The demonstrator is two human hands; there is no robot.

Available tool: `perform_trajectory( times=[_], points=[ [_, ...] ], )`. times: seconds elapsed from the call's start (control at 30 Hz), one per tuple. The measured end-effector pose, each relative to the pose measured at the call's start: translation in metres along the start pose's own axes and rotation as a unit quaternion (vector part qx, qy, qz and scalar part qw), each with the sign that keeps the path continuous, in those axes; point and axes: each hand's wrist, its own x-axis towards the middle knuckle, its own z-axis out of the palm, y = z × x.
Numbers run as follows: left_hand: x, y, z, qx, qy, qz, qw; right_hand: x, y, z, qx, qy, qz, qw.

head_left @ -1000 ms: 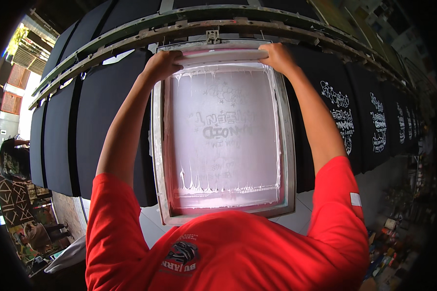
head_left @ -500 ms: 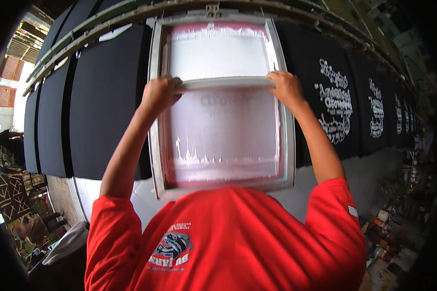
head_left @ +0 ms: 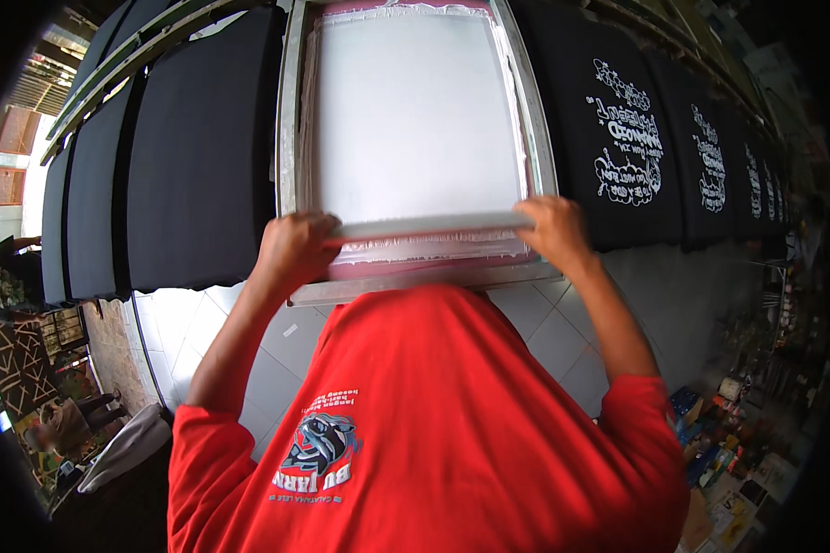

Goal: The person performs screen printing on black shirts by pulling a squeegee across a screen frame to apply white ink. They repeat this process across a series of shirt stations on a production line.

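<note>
A long squeegee (head_left: 424, 224) lies across the near part of a screen printing frame (head_left: 291, 138). My left hand (head_left: 297, 247) grips its left end and my right hand (head_left: 555, 232) its right end, fingers wrapped round it. White ink (head_left: 415, 111) coats the mesh beyond the squeegee. Between the squeegee and the frame's near edge, thick white ink and a pinkish border show. The squeegee's lower edge is hidden where it meets the mesh. Beneath the frame, whatever the screen rests on is covered.
Black shirts (head_left: 203, 157) lie flat in a row on the left. To the right, black shirts (head_left: 572, 120) carry white printed lettering. A metal rail (head_left: 157, 46) runs along the far side. Cluttered goods (head_left: 719, 452) stand low right. Another person (head_left: 17, 276) is at far left.
Both hands have drawn the squeegee toward me, from the frame's middle to near its close end. White ink now covers the mesh behind it. The whole view has shifted slightly.
</note>
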Motion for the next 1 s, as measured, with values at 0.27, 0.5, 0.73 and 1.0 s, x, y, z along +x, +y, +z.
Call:
perform_trajectory(
  times=[0.27, 0.5, 0.73, 1.0],
  points=[
    [0.015, -0.015, 0.010, 0.029, 0.159, 0.065, 0.985, 0.023, 0.010, -0.003, -0.062, 0.109, -0.041, 0.991],
    [-0.040, 0.013, 0.029, 0.007, 0.092, 0.035, 0.995, -0.039, -0.027, 0.030, -0.031, 0.141, -0.016, 0.989],
    [0.056, -0.030, 0.018, 0.037, 0.129, 0.081, 0.988, 0.058, 0.024, 0.024, -0.037, 0.143, -0.038, 0.988],
    [0.200, -0.105, 0.015, 0.105, 0.218, 0.127, 0.962, 0.204, 0.097, 0.024, -0.058, 0.167, -0.061, 0.982]
  ],
)
